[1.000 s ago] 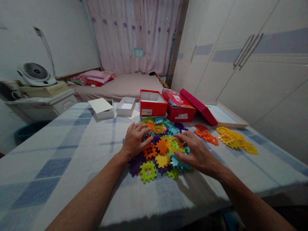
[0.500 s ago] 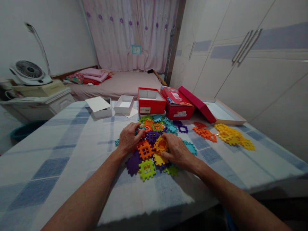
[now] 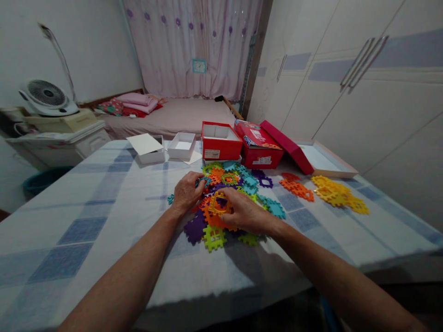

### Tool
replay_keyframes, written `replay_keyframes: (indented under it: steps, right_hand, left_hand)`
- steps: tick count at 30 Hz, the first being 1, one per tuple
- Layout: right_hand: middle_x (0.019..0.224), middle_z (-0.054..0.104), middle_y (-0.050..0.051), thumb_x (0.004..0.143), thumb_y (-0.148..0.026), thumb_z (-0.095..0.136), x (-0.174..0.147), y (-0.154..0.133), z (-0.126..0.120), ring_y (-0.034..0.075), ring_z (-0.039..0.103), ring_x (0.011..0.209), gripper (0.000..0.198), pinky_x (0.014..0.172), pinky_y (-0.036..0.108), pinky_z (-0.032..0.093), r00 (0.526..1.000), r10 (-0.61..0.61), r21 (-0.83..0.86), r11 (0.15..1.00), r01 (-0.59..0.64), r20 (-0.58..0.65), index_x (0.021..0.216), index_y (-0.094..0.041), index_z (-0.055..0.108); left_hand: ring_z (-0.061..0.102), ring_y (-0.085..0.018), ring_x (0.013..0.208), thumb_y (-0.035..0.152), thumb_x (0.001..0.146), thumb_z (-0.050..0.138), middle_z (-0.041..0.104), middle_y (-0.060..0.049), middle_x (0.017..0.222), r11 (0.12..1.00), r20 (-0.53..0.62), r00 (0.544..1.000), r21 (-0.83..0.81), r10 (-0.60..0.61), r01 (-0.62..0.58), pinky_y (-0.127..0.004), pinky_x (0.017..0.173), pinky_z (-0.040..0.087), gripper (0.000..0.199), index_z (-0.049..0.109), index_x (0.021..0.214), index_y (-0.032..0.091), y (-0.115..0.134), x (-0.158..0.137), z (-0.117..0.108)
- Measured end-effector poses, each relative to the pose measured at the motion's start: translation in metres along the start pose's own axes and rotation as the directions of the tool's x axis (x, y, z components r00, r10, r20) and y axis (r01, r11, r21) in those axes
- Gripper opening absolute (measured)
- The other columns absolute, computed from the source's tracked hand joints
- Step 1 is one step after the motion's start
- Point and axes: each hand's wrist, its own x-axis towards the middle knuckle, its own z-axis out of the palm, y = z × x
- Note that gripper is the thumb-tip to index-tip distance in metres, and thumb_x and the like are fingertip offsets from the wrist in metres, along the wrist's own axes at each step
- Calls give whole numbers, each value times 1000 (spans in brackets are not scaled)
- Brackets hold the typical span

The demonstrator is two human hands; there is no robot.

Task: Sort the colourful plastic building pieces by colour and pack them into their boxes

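Interlocking plastic building pieces in several colours lie in a loose pile before me, among them a purple piece (image 3: pixel 194 228) and a lime-green window piece (image 3: pixel 214 237) at its near edge. My right hand (image 3: pixel 242 210) pinches a yellow window piece (image 3: pixel 218 203) between thumb and fingers, over orange pieces in the middle of the pile. At the pile's left side, my left hand (image 3: pixel 187 191) has its thumb and fingers closed round a teal piece (image 3: pixel 206 181); part of that piece is hidden by the fingers.
Separate groups of orange pieces (image 3: pixel 296 188) and yellow pieces (image 3: pixel 339 194) lie to the right on the checked tablecloth (image 3: pixel 114 258). Behind the pile stand an open red box (image 3: pixel 221 148), another red box (image 3: pixel 262 159), a leaning red lid (image 3: pixel 289 145) and white boxes (image 3: pixel 182 146).
My right hand has moved left with the yellow window piece, lifting it over the orange pieces. My left hand stays at the pile's left side, with more of the teal piece showing.
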Motion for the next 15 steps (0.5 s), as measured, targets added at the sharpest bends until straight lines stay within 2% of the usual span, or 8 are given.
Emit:
replay_keyframes:
  steps: [3,6,9,11,15]
  right_hand:
    - [86,54,0,73,-15,56,10,3,11,13,46,73,21,64,24,33,1000,-25,-92,995,25,7,92,-19,49]
    - [83,53,-1,75,-16,55,11,9,17,13,44,70,20,62,24,32,998,-56,-93,994,55,-10,92,-20,47]
    - [80,51,-2,74,-16,56,7,11,19,11,44,69,18,60,23,31,997,-72,-46,996,72,-15,87,-20,45]
    - [78,50,-4,74,-18,56,6,11,19,11,43,66,18,58,22,30,999,-41,6,999,41,-26,87,-20,45]
    - [85,55,-2,73,-17,57,4,10,18,12,49,73,24,64,23,37,994,22,102,995,-11,-111,96,-19,50]
  left_hand:
    - [64,-21,94,31,87,48,70,-7,100,1000,8,1000,6,12,-13,-34,87,49,25,68,95,20,1,0,0]
    - [63,-22,94,30,86,48,70,-7,98,999,11,1000,20,26,-26,-34,87,49,25,69,93,20,1,0,1]
    - [63,-21,95,29,87,47,70,-8,98,998,18,999,28,50,-50,-34,89,48,25,69,94,19,0,0,1]
    - [63,-22,95,30,87,45,69,-8,98,998,23,998,32,55,-56,-34,89,48,26,69,93,19,0,1,1]
    - [62,-22,95,31,88,44,69,-8,98,998,40,998,39,57,-58,-35,89,47,28,68,92,18,-1,1,0]
